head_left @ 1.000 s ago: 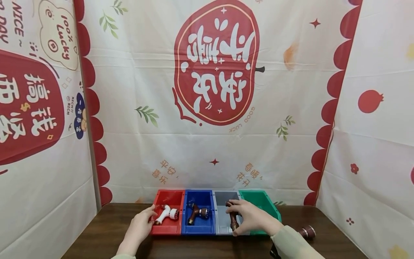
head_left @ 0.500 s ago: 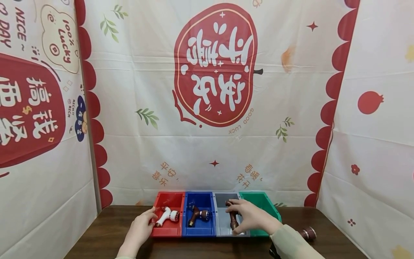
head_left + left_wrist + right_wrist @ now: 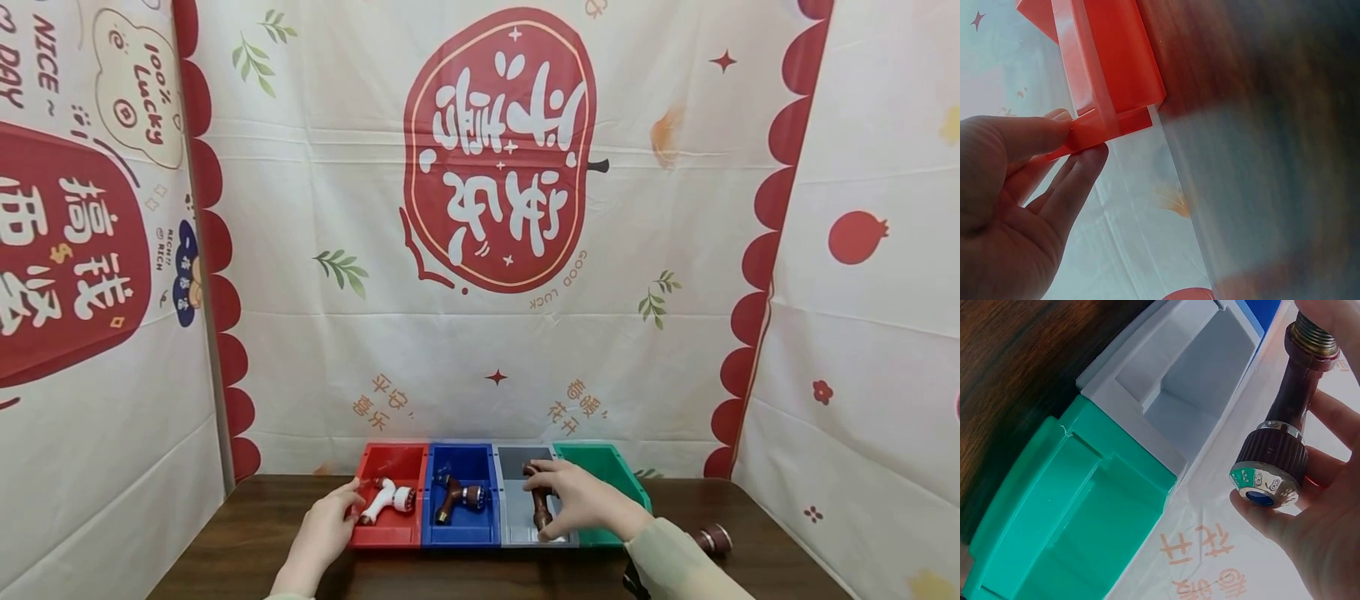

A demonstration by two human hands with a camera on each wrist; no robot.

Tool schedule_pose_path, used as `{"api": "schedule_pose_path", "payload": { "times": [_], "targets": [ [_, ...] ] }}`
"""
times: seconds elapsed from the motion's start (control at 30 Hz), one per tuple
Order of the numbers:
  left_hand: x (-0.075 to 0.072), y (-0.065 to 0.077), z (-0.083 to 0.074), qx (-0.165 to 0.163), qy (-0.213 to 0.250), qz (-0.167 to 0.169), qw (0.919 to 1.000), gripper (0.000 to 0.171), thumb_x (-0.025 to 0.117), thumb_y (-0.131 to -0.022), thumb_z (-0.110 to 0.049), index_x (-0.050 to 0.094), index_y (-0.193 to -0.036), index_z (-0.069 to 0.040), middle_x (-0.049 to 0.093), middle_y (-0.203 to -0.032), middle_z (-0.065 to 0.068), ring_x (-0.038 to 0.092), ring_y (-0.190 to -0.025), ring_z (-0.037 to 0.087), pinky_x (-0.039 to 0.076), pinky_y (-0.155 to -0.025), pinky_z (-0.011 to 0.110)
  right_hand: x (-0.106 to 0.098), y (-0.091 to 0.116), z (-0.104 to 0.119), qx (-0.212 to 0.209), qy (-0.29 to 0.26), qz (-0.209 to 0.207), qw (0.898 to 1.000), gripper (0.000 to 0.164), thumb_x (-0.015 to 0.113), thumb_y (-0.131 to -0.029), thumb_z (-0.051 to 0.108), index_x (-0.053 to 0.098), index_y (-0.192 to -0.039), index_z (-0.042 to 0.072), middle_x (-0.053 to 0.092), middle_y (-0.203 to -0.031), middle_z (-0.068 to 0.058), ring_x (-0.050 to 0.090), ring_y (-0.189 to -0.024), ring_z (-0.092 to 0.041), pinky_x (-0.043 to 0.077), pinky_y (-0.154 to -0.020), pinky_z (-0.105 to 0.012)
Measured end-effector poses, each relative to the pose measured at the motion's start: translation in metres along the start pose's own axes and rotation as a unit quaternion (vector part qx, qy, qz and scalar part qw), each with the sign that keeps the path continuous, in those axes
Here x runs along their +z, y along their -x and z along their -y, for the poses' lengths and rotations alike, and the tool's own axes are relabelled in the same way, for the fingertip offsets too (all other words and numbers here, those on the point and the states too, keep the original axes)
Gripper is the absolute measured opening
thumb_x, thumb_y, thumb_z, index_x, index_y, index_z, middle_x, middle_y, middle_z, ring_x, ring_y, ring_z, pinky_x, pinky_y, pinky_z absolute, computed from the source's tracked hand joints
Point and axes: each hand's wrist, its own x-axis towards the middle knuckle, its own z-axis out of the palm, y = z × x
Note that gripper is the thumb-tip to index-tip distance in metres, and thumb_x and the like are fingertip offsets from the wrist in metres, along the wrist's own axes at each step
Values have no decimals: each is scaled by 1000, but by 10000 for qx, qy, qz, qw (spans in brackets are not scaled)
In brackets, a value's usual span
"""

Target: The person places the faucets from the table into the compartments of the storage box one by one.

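Note:
My left hand pinches the left wall of the red bin; in the left wrist view the thumb and fingers grip its red rim. My right hand holds a dark brown tap over the grey bin. In the right wrist view the tap's brass threaded end is at the thumb, and its ribbed knob rests against the fingers. A white tap lies in the red bin. Another brown tap lies in the blue bin.
A green bin stands at the right end of the joined row, partly hidden by the right hand. Further right, a brown tap lies on the wooden table, partly behind the sleeve. A printed cloth hangs behind.
The head view has tilted slightly, so the scene sits a little lower than a second ago. Both hands and the held tap have kept nearly the same place over the bins.

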Motion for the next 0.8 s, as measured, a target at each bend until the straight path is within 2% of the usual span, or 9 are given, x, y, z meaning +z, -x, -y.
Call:
{"api": "schedule_pose_path", "payload": {
  "times": [0.37, 0.63, 0.8],
  "targets": [
    [-2, 0, 0, -56, 5, 110, 9999, 17, 69, -78, 8, 73, -92, -2, 61, -127, 20, 60, -112, 37, 48, -89, 53, 0, -4, -1, -15, -99, 50, 9999, 58, 83, -71, 37, 66, -122, 14, 44, -145, -14, 42, -129, -39, 43, -95, -58],
    [-3, 0, -1, -18, 90, 87, 9999, 18, 69, -78, 8, 73, -93, -2, 61, -127, 19, 60, -112, 37, 48, -90, 52, -2, -7, 0, 15, -117, 25, 9999, 55, 83, -72, 37, 66, -121, 19, 45, -145, -14, 43, -129, -38, 45, -94, -56],
    [-2, 1, 0, 108, 2, -35, 9999, 18, 69, -77, 8, 73, -91, -2, 62, -125, 18, 61, -111, 36, 49, -88, 51, -2, -10, 0, 27, -72, -1, 10000, 56, 83, -71, 38, 66, -121, 18, 45, -145, -14, 43, -129, -38, 45, -93, -56]
  ]
}}
